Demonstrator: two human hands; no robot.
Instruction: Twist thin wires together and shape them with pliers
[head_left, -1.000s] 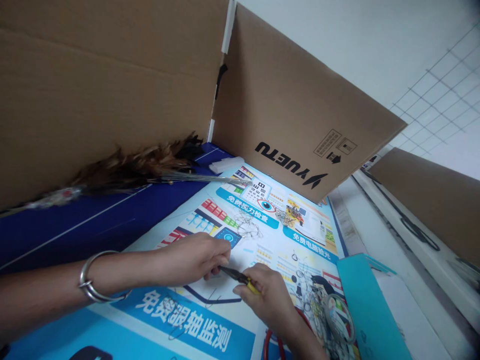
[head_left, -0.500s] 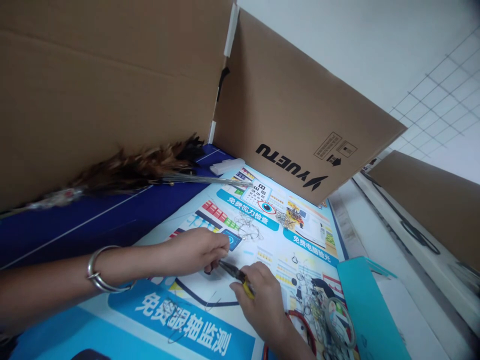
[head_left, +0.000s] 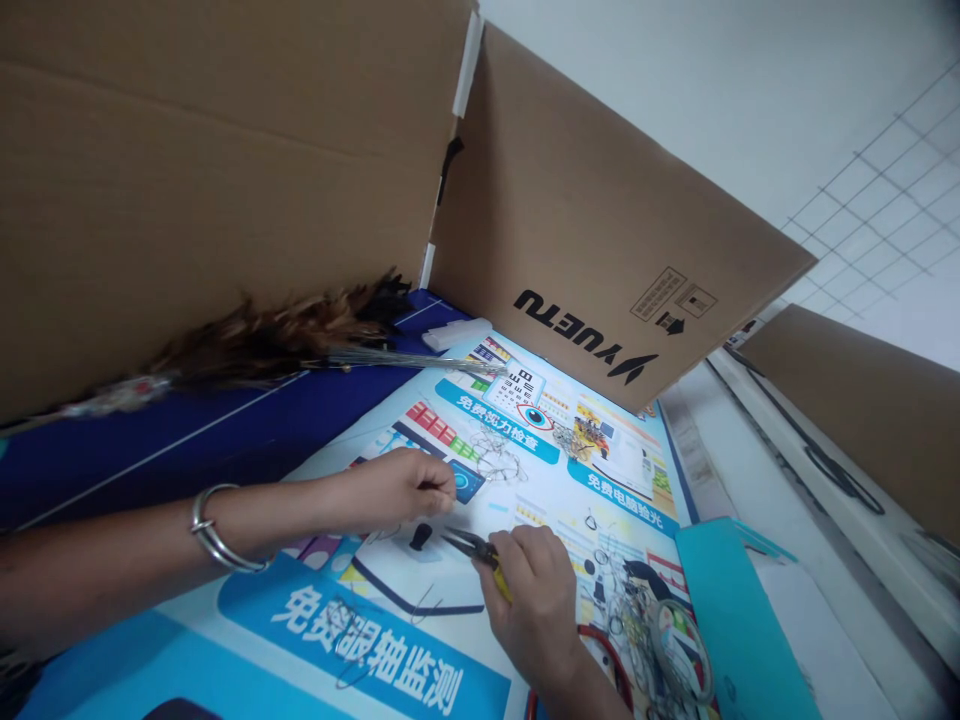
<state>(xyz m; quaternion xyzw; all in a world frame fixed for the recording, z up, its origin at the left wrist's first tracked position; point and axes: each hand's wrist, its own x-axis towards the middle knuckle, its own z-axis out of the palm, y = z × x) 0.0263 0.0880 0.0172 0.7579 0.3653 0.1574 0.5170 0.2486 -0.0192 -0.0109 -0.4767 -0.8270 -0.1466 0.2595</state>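
My right hand (head_left: 529, 590) is closed round the yellow handles of a pair of pliers (head_left: 472, 545), whose dark jaws point left, slightly apart. My left hand (head_left: 420, 488), with a silver bangle (head_left: 214, 530) on the wrist, is closed in a pinch just above and left of the jaws. Whatever lies in that pinch is too small to make out. Both hands are over a printed poster (head_left: 405, 590). Thin bent wire pieces (head_left: 349, 630) rest on it in front of the left forearm, and a loose cluster of wire loops (head_left: 495, 455) lies beyond the left hand.
A tangled heap of wire and metal rings (head_left: 637, 610) lies to the right, beside a teal box (head_left: 742, 610). Straight wires (head_left: 412, 360) and brown feathers (head_left: 277, 340) lie along the back left. Cardboard panels (head_left: 592, 220) wall the far side. Something with red handles (head_left: 607, 660) sits by my right wrist.
The pliers' jaws have come away from my left hand's fingers. My right hand has shifted slightly right, and my left hand slightly up and left.
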